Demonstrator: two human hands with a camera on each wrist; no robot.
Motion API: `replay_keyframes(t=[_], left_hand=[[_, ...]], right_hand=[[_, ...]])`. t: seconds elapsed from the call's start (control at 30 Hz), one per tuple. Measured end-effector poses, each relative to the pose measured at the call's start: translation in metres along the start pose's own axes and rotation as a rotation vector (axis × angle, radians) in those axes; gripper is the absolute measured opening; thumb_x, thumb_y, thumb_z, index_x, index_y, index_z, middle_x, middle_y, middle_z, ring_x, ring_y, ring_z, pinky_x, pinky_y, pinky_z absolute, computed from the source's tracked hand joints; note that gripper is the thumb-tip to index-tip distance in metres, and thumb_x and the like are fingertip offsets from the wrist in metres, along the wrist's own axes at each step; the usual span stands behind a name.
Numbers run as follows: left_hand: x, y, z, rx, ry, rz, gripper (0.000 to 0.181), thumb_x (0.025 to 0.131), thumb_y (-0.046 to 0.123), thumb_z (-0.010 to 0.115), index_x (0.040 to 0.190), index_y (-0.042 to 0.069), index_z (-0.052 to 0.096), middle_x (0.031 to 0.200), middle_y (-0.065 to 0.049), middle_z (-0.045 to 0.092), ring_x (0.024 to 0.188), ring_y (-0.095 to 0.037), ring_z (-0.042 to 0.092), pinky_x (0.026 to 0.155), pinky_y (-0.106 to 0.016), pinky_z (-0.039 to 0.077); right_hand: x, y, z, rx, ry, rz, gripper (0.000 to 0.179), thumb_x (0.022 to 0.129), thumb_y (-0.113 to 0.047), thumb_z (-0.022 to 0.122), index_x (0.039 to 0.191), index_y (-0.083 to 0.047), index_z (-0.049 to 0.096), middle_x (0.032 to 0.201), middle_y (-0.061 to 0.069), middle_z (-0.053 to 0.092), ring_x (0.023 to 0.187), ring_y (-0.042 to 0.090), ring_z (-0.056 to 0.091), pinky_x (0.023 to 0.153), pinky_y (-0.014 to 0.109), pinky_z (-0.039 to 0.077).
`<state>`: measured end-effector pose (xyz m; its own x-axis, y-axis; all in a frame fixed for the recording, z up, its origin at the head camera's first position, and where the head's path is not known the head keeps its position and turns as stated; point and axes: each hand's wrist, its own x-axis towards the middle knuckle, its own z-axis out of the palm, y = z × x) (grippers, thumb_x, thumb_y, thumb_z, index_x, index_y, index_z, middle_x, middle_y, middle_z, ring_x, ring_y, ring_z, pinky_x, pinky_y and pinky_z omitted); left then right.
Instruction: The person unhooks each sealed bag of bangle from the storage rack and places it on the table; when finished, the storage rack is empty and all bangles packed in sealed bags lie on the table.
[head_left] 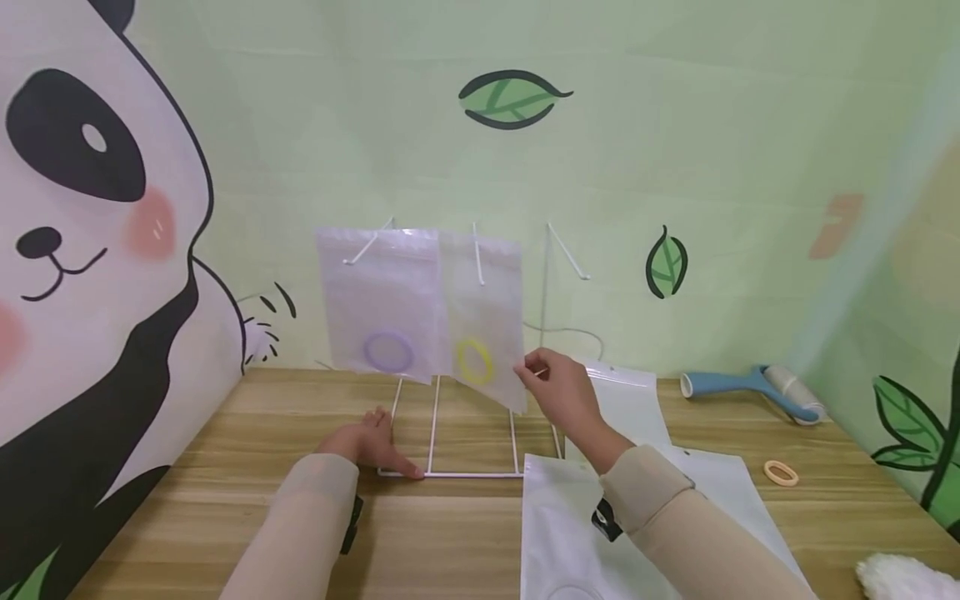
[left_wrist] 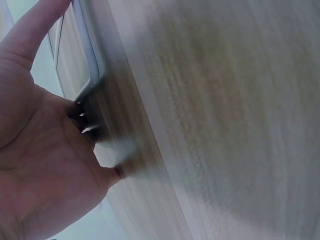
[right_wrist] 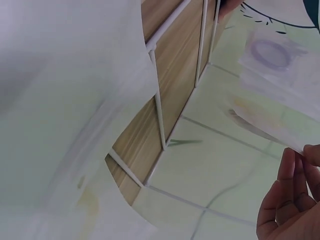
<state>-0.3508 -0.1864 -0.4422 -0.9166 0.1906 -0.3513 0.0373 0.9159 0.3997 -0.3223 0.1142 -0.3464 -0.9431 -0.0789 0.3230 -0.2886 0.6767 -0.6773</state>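
Observation:
A white wire rack (head_left: 472,475) stands on the wooden table with three hooks pointing forward. From its left hook hangs a translucent plastic bag (head_left: 382,283) showing a purple ring (head_left: 389,370) inside. A second bag (head_left: 491,304), with a yellow ring (head_left: 462,360) in it, hangs on the middle hook. My right hand (head_left: 564,396) pinches this bag's lower right edge between thumb and fingertips, and the bag is turned at an angle. My left hand (head_left: 369,443) rests at the base's front left corner, thumb on the front bar, fingers extended. The bags hide part of the rack's upright frame.
The right hook (head_left: 572,254) bears no bag. White bags (head_left: 558,533) lie flat under my right forearm, another (head_left: 626,396) behind them. Farther right are a blue-handled lint roller (head_left: 723,382), a peach ring (head_left: 782,483) and something white and fluffy (head_left: 903,577). A printed wall rises behind.

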Motion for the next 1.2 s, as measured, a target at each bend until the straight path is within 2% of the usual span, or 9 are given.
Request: replay_keyframes(t=[0.17, 0.47, 0.73, 0.9, 1.2], left_hand=[[-0.001, 0.001, -0.001, -0.009, -0.011, -0.011, 0.143, 0.062, 0.073, 0.079, 0.153, -0.011, 0.009, 0.161, -0.030, 0.004, 0.149, -0.042, 0.003, 0.120, -0.053, 0.011], [0.001, -0.001, 0.000, 0.000, -0.015, -0.002, 0.145, 0.061, 0.076, 0.077, 0.153, -0.012, 0.008, 0.161, -0.031, 0.004, 0.149, -0.043, 0.003, 0.120, -0.053, 0.011], [-0.001, 0.001, 0.000, 0.018, -0.021, 0.019, 0.140, 0.065, 0.072, 0.077, 0.152, -0.014, 0.008, 0.160, -0.033, 0.004, 0.149, -0.045, 0.003, 0.120, -0.054, 0.011], [-0.003, 0.002, -0.002, 0.027, -0.024, 0.029, 0.140, 0.066, 0.072, 0.076, 0.152, -0.015, 0.008, 0.159, -0.034, 0.004, 0.148, -0.046, 0.002, 0.120, -0.054, 0.011], [-0.001, -0.001, -0.002, 0.009, -0.031, 0.025, 0.143, 0.064, 0.076, 0.075, 0.152, -0.014, 0.008, 0.160, -0.032, 0.002, 0.149, -0.045, 0.001, 0.120, -0.053, 0.009]], right_hand=[[-0.010, -0.002, -0.006, -0.030, -0.003, -0.010, 0.020, 0.095, -0.029, 0.068, 0.102, -0.012, 0.073, 0.091, -0.001, 0.072, 0.088, 0.020, 0.064, 0.079, 0.040, 0.053], [-0.027, 0.000, -0.016, -0.050, -0.011, -0.054, 0.023, 0.096, -0.026, 0.066, 0.109, -0.009, 0.074, 0.099, 0.001, 0.074, 0.089, 0.020, 0.066, 0.076, 0.039, 0.054], [-0.047, 0.005, -0.026, -0.011, 0.002, -0.066, 0.014, 0.094, -0.025, 0.069, 0.100, -0.014, 0.076, 0.091, -0.005, 0.074, 0.085, 0.015, 0.065, 0.070, 0.033, 0.051], [-0.063, 0.000, -0.035, 0.043, -0.016, -0.060, 0.009, 0.093, -0.022, 0.071, 0.096, -0.014, 0.075, 0.088, -0.005, 0.074, 0.080, 0.013, 0.063, 0.064, 0.029, 0.050], [-0.096, -0.019, -0.052, 0.168, -0.134, -0.009, 0.007, 0.092, -0.021, 0.072, 0.089, -0.014, 0.073, 0.069, -0.004, 0.066, 0.064, 0.014, 0.064, 0.056, 0.027, 0.046]])
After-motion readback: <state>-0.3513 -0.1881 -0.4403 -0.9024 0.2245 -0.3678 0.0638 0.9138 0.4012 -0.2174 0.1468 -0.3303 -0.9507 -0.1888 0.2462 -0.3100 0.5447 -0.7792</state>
